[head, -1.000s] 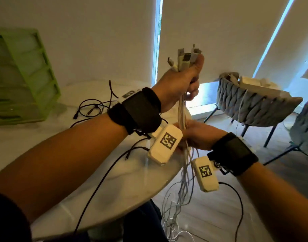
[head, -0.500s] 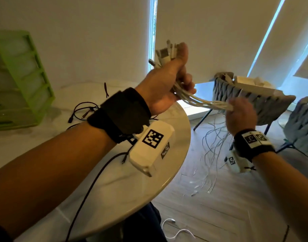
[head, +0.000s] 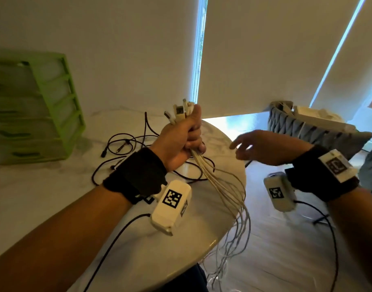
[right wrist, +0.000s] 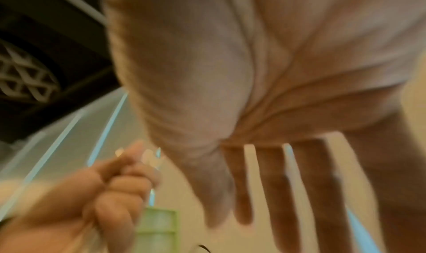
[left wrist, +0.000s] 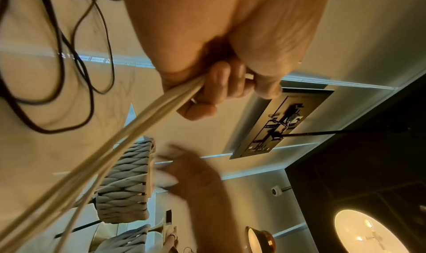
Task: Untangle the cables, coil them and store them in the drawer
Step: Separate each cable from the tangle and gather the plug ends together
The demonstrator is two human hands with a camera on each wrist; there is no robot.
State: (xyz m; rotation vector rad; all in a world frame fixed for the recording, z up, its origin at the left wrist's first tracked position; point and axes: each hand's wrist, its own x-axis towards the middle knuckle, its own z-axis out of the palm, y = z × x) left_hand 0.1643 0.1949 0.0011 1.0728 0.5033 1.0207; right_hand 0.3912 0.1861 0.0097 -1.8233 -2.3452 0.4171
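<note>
Left hand (head: 182,142) clenched round white cables (head: 221,186) at centre frame; right hand (head: 265,147) released, fingers spread; best comb strands downward slowly, avoiding snags.

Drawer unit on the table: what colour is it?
Light green; the drawer unit shows best in the head view, at the table's far left.

The cables (head: 220,182) in the fist are white, the cables on the marble-veined white table (head: 44,192) black (head: 126,144), the drawer unit (head: 54,106) lime green, and the quilted chair (head: 307,127) grey.
</note>
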